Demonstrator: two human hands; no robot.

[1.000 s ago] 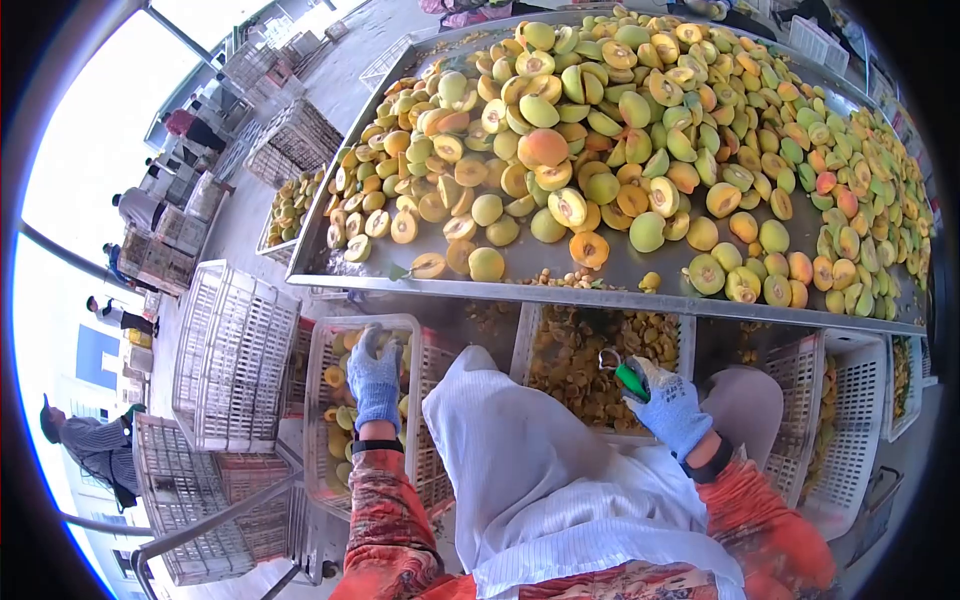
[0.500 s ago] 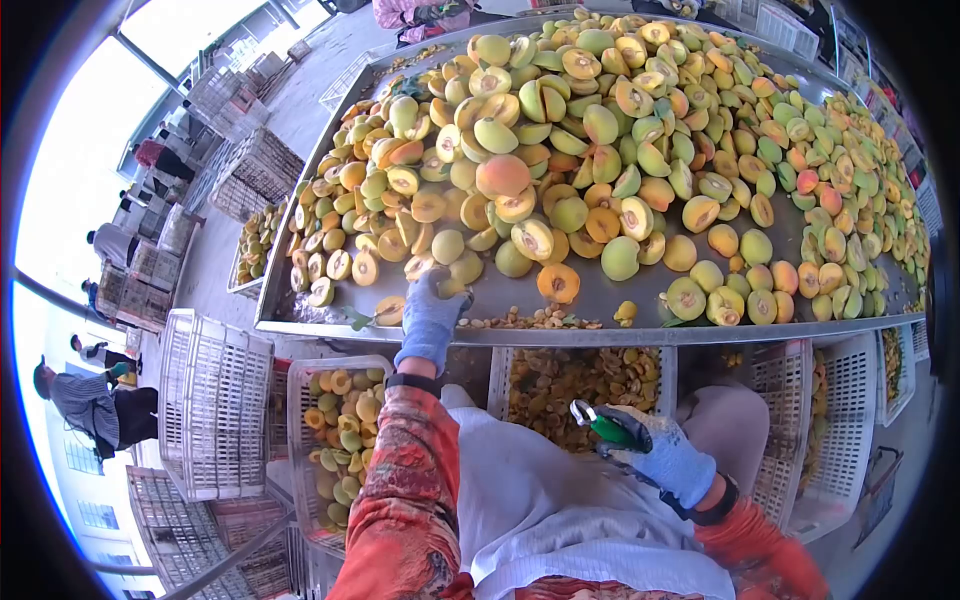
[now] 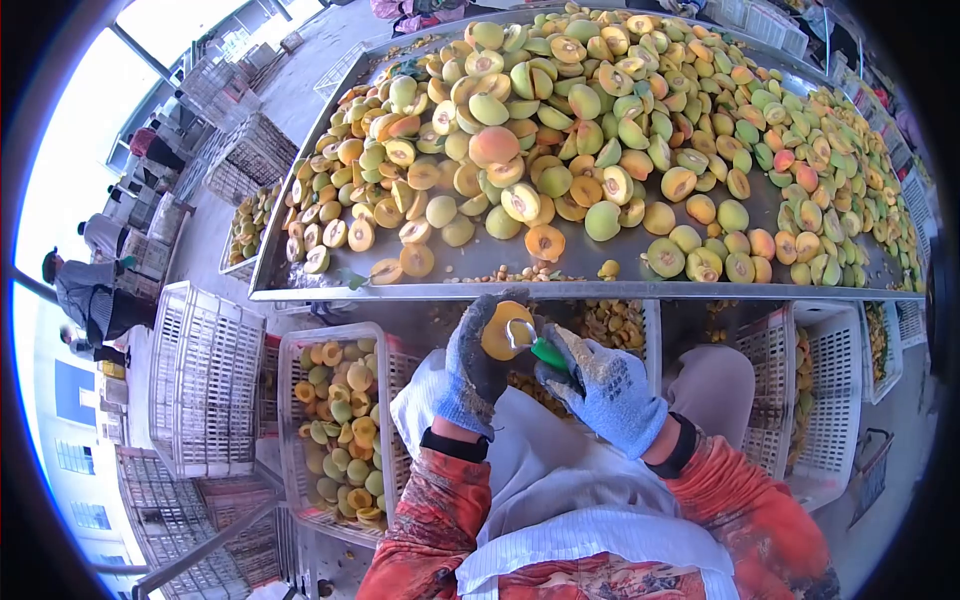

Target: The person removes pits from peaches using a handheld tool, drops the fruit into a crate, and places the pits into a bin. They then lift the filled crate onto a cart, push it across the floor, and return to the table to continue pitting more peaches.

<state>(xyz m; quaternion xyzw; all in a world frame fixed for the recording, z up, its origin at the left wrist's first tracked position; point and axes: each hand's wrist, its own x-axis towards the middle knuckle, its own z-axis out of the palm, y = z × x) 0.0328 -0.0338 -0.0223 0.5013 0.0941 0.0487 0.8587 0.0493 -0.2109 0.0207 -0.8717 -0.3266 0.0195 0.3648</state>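
Note:
My left hand (image 3: 468, 372), in a blue and dark work glove, grips a yellow-orange peach half (image 3: 497, 336) just below the table's front edge. Its cut side faces my right hand (image 3: 612, 393), also gloved. That hand is closed round the green handle of a pitting tool (image 3: 549, 353). The tool's metal loop touches or overlaps the cut face; how deep it sits I cannot tell. Beyond both hands, a heap of halved and whole peaches (image 3: 560, 120) covers much of the metal table (image 3: 400, 292).
A white crate (image 3: 290, 400) of peach halves stands left of my lap. Under the table edge is a crate with pits and scraps (image 3: 620, 325). Stacked crates (image 3: 205, 380) rise at far left, another white crate (image 3: 835, 400) at right. Other people work in the background.
My left hand has drawn back from the table's front edge with a peach half. My right hand has moved up and left, bringing the tool to the fruit.

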